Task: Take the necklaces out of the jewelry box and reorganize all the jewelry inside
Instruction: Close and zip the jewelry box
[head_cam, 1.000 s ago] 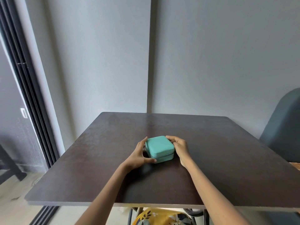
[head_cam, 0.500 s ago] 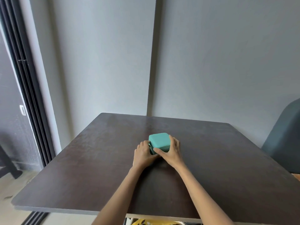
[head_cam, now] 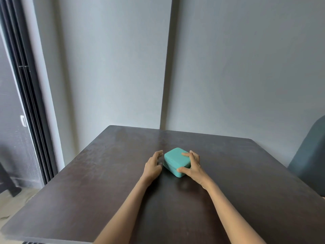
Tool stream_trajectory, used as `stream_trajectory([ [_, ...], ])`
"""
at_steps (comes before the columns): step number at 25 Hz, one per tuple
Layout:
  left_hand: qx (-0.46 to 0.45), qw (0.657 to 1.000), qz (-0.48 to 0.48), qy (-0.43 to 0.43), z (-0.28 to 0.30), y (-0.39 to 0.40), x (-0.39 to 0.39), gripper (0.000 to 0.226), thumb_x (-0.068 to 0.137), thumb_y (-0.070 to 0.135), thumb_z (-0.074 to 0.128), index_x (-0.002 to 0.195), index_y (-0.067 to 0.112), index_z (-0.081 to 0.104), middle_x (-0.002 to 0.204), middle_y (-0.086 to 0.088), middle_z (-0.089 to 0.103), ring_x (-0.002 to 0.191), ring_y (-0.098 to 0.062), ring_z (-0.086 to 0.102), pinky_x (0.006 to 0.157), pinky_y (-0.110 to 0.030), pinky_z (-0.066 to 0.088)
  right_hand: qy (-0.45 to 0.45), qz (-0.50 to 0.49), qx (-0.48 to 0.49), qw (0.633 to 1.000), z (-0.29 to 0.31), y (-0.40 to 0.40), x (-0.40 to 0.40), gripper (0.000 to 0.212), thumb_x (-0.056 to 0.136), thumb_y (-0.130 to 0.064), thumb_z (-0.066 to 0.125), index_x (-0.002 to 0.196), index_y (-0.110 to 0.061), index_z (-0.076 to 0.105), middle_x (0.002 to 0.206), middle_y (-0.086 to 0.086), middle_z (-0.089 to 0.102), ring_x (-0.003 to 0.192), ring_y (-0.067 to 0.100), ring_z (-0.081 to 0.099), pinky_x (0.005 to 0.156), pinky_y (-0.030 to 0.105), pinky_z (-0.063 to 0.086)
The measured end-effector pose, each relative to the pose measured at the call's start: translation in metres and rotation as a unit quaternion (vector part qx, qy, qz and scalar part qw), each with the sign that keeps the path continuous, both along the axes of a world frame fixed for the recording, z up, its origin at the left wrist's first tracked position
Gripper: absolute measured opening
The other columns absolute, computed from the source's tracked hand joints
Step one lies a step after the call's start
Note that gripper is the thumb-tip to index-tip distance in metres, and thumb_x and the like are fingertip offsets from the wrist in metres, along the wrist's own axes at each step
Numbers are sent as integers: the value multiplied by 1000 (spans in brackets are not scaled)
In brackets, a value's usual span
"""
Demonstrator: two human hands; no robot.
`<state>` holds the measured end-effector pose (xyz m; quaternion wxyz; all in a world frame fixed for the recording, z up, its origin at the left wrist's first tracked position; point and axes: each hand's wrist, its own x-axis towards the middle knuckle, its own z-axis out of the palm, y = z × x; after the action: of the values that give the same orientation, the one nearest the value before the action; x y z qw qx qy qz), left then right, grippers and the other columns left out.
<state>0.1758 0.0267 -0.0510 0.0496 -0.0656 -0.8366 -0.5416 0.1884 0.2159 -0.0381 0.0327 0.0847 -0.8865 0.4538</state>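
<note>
Teal jewelry box [head_cam: 175, 160] in right hand's [head_cam: 193, 167] curled grip, beside spread left hand [head_cam: 152, 165]

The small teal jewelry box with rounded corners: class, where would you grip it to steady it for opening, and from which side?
Probably grip the teal jewelry box across its lid corners from the right, as the right hand does; it lies flat and closed on the dark table, leaving the left hand free.

— What's around me here?
— I'm at a dark brown table [head_cam: 105, 182] set against a grey wall [head_cam: 237, 67].
— And off to the sides?
— A teal chair back [head_cam: 311, 155] on my right, a black-framed sliding door [head_cam: 29, 103] on my left.
</note>
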Motion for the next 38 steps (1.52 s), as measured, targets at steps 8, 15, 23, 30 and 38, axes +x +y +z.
stream_trajectory([
  [8,-81,994,-66,34,0,-5,-25,47,81,9,50,119,32,62,96,2,57,86,-17,57,94,-37,47,8,38,56,998,3,13,-1,72,72,-36,72,134,-38,36,155,-5,-9,144,17,1,112,33,16],
  [15,-50,994,-93,17,-1,-9,-31,48,80,-3,45,105,30,70,70,12,60,61,-4,47,73,-27,42,51,5,98,994,-4,21,1,91,65,-35,82,138,-36,28,147,1,16,140,17,17,109,26,20],
  [23,-38,998,-49,-23,1,-3,-34,32,84,6,50,98,22,73,71,7,67,64,-4,56,79,-31,49,50,0,111,993,-7,20,-1,95,64,-43,81,140,-35,24,148,-3,11,140,15,16,111,33,24],
  [30,-53,995,-83,-11,3,-6,-32,28,82,13,56,102,23,73,73,6,68,59,0,52,69,-24,44,68,-24,113,991,-8,20,0,92,66,-41,80,140,-34,25,139,-2,21,131,16,30,107,34,33],
  [38,-84,995,34,46,6,0,-16,12,76,14,66,80,17,77,62,11,65,53,2,54,65,-16,42,65,-53,105,991,-8,14,-3,88,65,-39,80,135,-32,28,128,-2,22,125,17,35,102,34,39],
])
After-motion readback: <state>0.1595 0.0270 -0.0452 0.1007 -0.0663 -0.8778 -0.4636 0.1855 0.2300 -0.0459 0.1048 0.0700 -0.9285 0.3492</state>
